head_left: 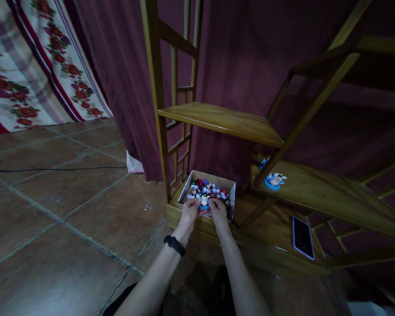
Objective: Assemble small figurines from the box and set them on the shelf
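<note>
A white cardboard box (pixel 228 184) full of several small colourful figurines sits on the lowest board of a wooden shelf unit (pixel 224 120). Both my hands reach to the box's near edge. My left hand (pixel 189 210), with a black band on its wrist, and my right hand (pixel 218 209) pinch a small figurine with a blue base (pixel 204 202) between them, fingers closed on it. Another figurine on a blue base (pixel 274 180) stands on the middle shelf to the right.
A phone with a light rim (pixel 302 237) lies flat on the bottom board, right of the box. A dark red curtain (pixel 250 66) hangs behind the shelves. Brown floor tiles (pixel 59 210) spread left, crossed by a black cable (pixel 52 169).
</note>
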Demonstrator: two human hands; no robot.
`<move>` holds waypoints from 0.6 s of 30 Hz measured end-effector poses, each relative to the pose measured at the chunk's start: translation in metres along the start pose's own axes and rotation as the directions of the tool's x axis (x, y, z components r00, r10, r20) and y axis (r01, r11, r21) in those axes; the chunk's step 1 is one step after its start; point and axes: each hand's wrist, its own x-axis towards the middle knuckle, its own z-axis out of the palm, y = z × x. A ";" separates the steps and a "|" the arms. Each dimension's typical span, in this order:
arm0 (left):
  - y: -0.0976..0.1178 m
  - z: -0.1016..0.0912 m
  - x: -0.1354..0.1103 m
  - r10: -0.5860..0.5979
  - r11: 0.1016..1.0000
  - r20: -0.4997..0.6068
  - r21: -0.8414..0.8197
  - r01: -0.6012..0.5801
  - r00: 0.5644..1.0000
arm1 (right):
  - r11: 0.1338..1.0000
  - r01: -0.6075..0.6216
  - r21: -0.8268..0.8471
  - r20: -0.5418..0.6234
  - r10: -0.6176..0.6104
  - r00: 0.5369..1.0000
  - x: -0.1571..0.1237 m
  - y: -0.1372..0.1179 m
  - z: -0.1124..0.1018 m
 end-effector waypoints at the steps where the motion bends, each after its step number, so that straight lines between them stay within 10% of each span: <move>1: 0.000 0.000 0.001 -0.003 1.000 0.004 0.001 0.003 1.000 | 1.000 -0.015 0.013 -0.003 0.015 1.000 0.000 0.000 0.000; 18: 0.016 0.005 -0.007 -0.009 0.993 -0.095 0.114 0.019 0.995 | 0.895 -0.200 0.398 0.080 0.184 0.980 -0.008 -0.016 0.002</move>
